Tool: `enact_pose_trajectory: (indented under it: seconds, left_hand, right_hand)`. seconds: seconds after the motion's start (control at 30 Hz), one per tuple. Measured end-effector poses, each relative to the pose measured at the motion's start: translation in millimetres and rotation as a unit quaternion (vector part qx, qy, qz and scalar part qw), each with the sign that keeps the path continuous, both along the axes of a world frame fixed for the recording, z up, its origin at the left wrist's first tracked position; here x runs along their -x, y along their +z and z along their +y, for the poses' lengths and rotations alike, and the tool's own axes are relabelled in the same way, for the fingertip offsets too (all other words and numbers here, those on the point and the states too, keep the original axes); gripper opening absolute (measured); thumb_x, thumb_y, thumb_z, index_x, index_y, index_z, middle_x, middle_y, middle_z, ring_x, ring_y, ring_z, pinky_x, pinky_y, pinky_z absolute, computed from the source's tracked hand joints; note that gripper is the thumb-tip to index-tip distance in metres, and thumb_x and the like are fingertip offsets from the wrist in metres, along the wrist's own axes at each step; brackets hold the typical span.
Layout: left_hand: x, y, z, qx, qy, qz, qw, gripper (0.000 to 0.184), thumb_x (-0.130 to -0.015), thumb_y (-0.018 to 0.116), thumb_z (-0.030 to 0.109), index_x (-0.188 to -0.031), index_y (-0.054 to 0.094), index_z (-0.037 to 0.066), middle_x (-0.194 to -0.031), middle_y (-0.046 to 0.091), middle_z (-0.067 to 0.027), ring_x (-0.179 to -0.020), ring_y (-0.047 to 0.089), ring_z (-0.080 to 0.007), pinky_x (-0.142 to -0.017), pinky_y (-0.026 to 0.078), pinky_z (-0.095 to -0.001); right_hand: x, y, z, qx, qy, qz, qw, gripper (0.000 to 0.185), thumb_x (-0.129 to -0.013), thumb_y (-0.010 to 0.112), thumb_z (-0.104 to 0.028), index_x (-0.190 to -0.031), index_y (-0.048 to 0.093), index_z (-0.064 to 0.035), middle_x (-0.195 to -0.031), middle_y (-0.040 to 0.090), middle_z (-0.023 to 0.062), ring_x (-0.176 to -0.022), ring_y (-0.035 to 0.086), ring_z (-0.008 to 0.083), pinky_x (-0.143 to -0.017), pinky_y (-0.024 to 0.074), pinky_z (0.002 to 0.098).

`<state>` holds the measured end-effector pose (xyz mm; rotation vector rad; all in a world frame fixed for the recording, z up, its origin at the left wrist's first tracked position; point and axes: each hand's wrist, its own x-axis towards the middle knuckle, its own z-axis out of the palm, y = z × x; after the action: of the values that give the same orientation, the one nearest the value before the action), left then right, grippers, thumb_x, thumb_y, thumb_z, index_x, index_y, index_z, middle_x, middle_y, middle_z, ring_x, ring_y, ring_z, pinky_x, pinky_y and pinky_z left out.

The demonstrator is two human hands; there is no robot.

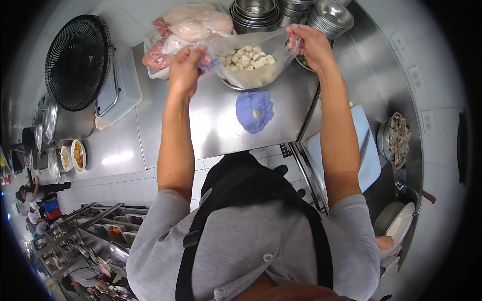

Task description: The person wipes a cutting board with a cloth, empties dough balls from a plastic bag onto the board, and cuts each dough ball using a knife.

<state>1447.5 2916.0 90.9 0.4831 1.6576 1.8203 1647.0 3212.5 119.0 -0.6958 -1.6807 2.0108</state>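
Observation:
Between my hands stretches a clear plastic bag (275,41), spread wide over a metal bowl (236,87) on the counter. Many pale, round, thick-cut pieces (250,59) lie in the bowl area; I cannot tell whether they are inside the bag or behind it. My left hand (185,66) is closed on the bag's left edge, and my right hand (310,46) pinches its upper right edge. Just in front of the bowl, a blue cloth (245,108) lies crumpled with one pale piece (256,114) on it.
Bagged raw meat (198,22) fills a white tub (159,73) at back left. Stacked metal bowls (253,11) stand behind. To the right are a cutting board (370,160), a knife (364,145) and a bowl of shrimp-like food (398,140). A black fan (78,62) stands left.

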Motion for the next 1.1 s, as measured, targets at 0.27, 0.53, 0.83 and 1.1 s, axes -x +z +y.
enact_pose_trajectory:
  seconds: [0.27, 0.53, 0.83, 1.1]
  left_hand:
    - [-174, -162, -119, 0.207, -0.043, 0.337, 0.918, 0.066, -0.085, 0.092, 0.025, -0.140, 0.061, 0.006, -0.110, 0.063, -0.0074, -0.082, 0.068, -0.0162, -0.070, 0.058, -0.0334]
    - [-174, -140, -74, 0.093, -0.020, 0.396, 0.913, 0.068, -0.079, 0.094, 0.024, -0.134, 0.060, 0.004, -0.112, 0.061, -0.0138, -0.091, 0.067, -0.0257, -0.071, 0.058, -0.0378]
    - [-103, -85, 89, 0.028, 0.088, 0.585, 0.806, 0.042, -0.083, 0.085, 0.021, -0.118, 0.070, 0.006, -0.108, 0.064, -0.0163, -0.094, 0.065, -0.0350, -0.084, 0.054, -0.0460]
    - [-64, -39, 69, -0.008, 0.161, 0.417, 0.894, 0.011, -0.093, 0.071, 0.011, -0.097, 0.076, 0.003, -0.092, 0.068, -0.0162, -0.077, 0.067, -0.0289, -0.072, 0.055, -0.0396]
  right_hand:
    - [-130, -172, -202, -0.341, 0.036, -0.194, 0.919, 0.045, -0.088, 0.085, -0.030, -0.120, 0.064, -0.0070, -0.118, 0.066, 0.0195, -0.107, 0.067, 0.0393, -0.087, 0.0552, 0.0483]
    - [-128, -190, -235, -0.387, 0.042, -0.215, 0.896, 0.028, -0.093, 0.078, -0.022, -0.115, 0.067, -0.0078, -0.109, 0.066, 0.0134, -0.096, 0.069, 0.0407, -0.082, 0.0561, 0.0496]
    - [-111, -168, -220, -0.332, 0.008, -0.151, 0.931, 0.028, -0.090, 0.080, -0.019, -0.115, 0.075, -0.0063, -0.109, 0.066, 0.0125, -0.089, 0.070, 0.0333, -0.082, 0.0573, 0.0465]
    - [-71, -155, -83, -0.365, -0.214, -0.327, 0.845, 0.032, -0.097, 0.076, -0.022, -0.118, 0.072, 0.0014, -0.102, 0.073, 0.0157, -0.085, 0.073, 0.0217, -0.077, 0.0551, 0.0325]
